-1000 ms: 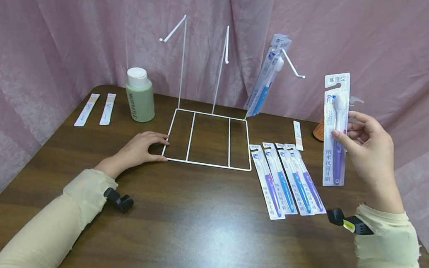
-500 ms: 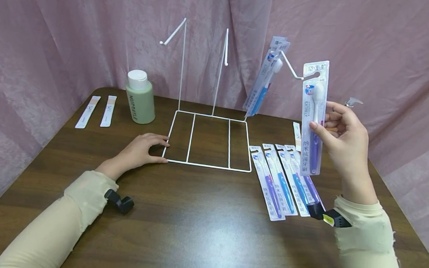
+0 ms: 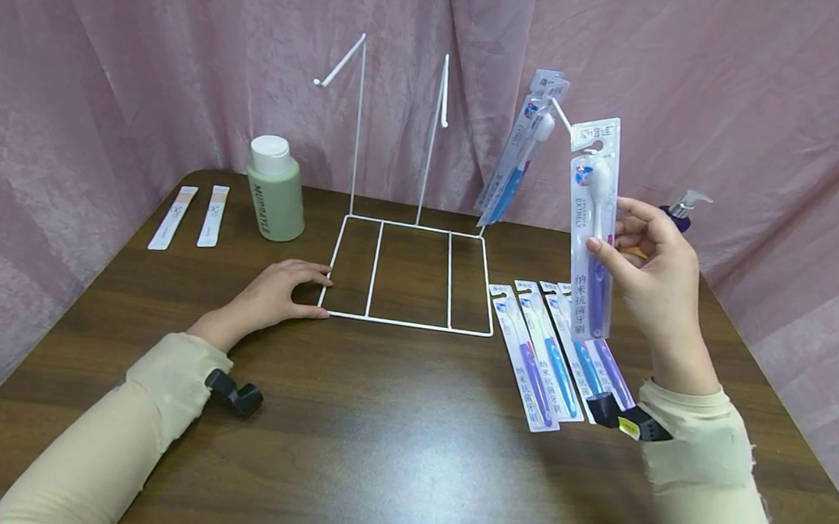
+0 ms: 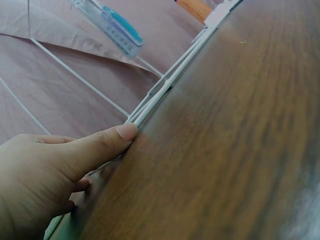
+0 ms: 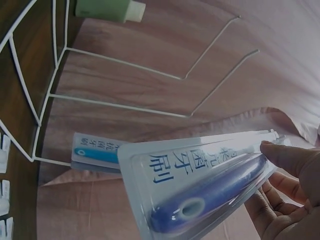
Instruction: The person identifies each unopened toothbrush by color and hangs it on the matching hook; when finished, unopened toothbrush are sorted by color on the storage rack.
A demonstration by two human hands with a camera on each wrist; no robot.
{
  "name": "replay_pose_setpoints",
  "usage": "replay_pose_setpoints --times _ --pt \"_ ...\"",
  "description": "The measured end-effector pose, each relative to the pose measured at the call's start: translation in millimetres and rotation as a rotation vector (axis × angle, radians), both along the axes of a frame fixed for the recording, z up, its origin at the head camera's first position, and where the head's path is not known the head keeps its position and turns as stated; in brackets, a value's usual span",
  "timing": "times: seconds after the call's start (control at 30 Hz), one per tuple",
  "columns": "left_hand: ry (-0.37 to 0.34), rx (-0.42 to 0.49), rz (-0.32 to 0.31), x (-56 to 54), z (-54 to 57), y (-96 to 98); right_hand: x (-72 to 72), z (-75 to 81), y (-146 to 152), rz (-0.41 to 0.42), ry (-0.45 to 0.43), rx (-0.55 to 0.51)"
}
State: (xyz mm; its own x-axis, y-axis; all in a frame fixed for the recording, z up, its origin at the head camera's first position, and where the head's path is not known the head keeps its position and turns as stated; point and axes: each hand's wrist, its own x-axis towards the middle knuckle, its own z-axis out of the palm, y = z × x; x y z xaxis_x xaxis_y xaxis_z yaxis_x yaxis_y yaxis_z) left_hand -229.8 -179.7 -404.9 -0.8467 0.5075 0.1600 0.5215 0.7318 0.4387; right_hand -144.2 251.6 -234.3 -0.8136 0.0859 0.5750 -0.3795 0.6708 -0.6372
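My right hand (image 3: 656, 266) pinches a packaged toothbrush (image 3: 596, 286) with a purple handle between thumb and fingers, upright above the table. Its card's hanging slot is at the tip of the right hook of the white wire rack (image 3: 408, 324); the hook's end seems to show in the slot. Farther in on that hook hang packaged toothbrushes (image 3: 517, 159), a blue-handled one in front. My left hand (image 3: 271, 292) holds the rack's base at its front left corner, thumb (image 4: 127, 132) on the wire. The left and middle hooks carry nothing.
Several packaged toothbrushes (image 3: 529, 359) lie fanned on the table right of the rack, partly behind my right hand. A green bottle (image 3: 275, 195) with a white lid and two sachets (image 3: 172, 218) are at left. A pump bottle (image 3: 679, 211) stands behind the right hand.
My right hand has moved left with the purple-handled toothbrush, bringing its card from open air at the right to the right hook's tip. The left hand has stayed on the rack.
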Motion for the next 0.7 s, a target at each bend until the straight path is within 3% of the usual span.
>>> replay_pose_setpoints --times 0.4,0.7 --pt "0.009 0.002 0.005 -0.3 0.2 -0.8 -2.5 -8.3 -8.4 0.067 0.022 -0.015" --pt "0.009 0.002 0.004 -0.4 1.5 0.1 -12.6 -17.8 -11.0 0.04 0.024 -0.04"
